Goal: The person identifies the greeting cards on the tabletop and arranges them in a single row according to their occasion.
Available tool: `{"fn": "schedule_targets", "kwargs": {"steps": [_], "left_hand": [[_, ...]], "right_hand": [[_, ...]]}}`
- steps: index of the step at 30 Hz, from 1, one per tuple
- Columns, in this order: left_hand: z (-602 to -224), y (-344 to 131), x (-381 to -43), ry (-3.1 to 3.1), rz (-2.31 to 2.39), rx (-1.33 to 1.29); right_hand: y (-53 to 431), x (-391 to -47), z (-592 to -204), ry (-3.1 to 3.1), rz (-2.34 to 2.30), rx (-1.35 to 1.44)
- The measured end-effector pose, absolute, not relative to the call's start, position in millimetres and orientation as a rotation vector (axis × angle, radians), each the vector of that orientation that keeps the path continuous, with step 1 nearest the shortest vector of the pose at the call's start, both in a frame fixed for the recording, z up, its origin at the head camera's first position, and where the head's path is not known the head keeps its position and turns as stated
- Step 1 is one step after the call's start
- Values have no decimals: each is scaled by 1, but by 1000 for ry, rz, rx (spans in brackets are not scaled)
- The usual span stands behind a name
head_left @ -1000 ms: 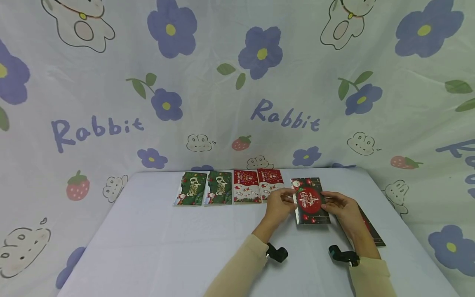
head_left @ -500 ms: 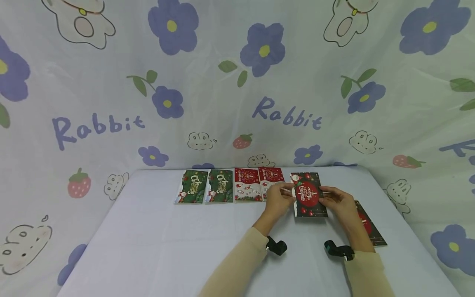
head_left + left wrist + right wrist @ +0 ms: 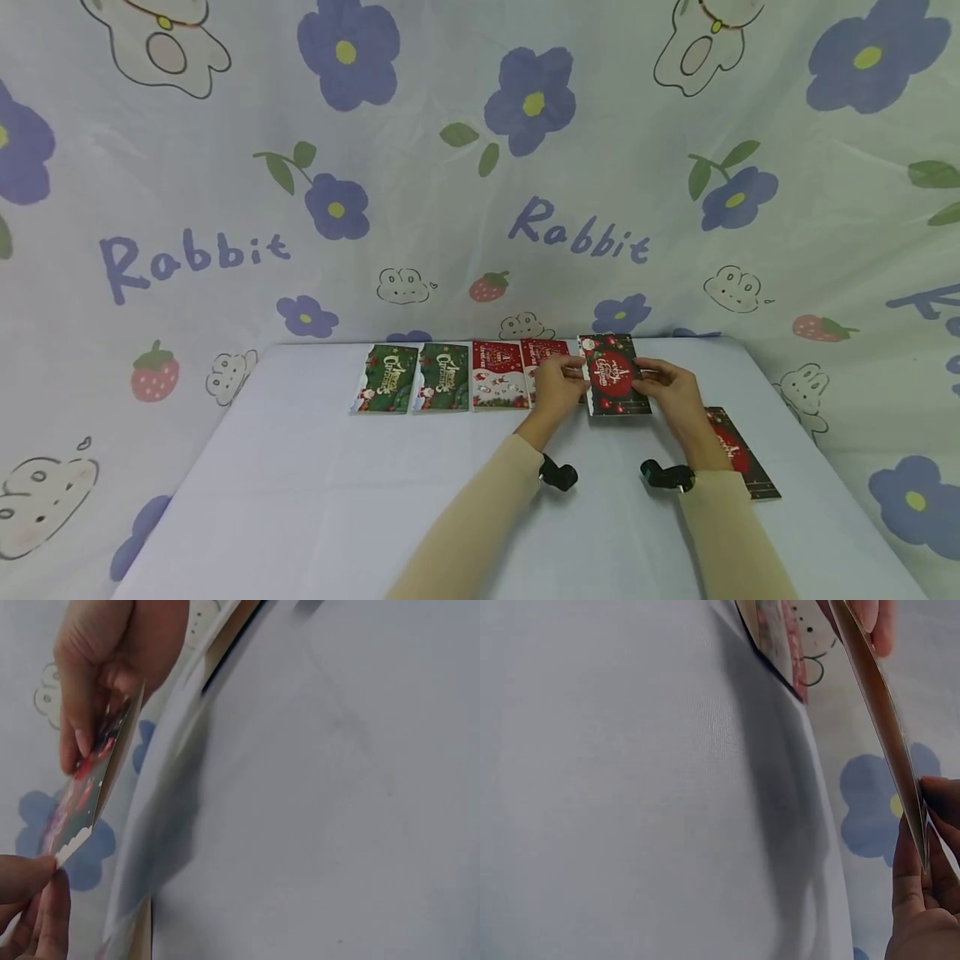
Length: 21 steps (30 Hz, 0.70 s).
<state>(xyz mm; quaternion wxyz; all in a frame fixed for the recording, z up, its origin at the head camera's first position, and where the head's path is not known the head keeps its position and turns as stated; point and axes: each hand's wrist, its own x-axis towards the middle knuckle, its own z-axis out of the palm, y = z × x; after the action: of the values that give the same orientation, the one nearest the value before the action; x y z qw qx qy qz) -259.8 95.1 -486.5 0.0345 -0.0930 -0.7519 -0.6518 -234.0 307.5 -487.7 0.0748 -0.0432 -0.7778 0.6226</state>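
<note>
A dark Christmas card (image 3: 611, 402) with a round red centre is held up between both hands, over the table's back right. My left hand (image 3: 553, 392) pinches its left edge, thumb and fingers on either side of the card in the left wrist view. My right hand (image 3: 675, 400) pinches the opposite edge. From the right wrist the card (image 3: 885, 727) shows edge-on, slightly parted like a folded card, with its shadow on the cloth. The left hand partly covers a red card (image 3: 544, 353) behind it.
Two green Christmas cards (image 3: 387, 379) and another red card (image 3: 498, 375) stand in a row along the back of the white table (image 3: 315, 492). Another dark card (image 3: 742, 454) lies slanted at the right, partly behind the right forearm. A patterned curtain (image 3: 420, 200) hangs behind.
Both hands have carried the dark card away from me toward the table's back edge and slightly left. The row of cards and the slanted dark card stay in place.
</note>
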Motion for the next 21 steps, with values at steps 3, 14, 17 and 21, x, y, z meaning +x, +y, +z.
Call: {"fn": "schedule_targets", "kwargs": {"steps": [3, 14, 17, 21], "left_hand": [[-486, 96, -266, -2309, -2021, -273], [-496, 101, -286, -2323, -2019, -200], [-501, 103, -290, -2326, -2009, -194], [-506, 104, -293, -2342, -1979, -186]], "right_hand": [[306, -243, -490, -2331, 1863, -157], [300, -268, -497, -2319, 1934, -253], [299, -272, -501, -2316, 1958, -257], [296, -273, -504, -2321, 1974, -265]]}}
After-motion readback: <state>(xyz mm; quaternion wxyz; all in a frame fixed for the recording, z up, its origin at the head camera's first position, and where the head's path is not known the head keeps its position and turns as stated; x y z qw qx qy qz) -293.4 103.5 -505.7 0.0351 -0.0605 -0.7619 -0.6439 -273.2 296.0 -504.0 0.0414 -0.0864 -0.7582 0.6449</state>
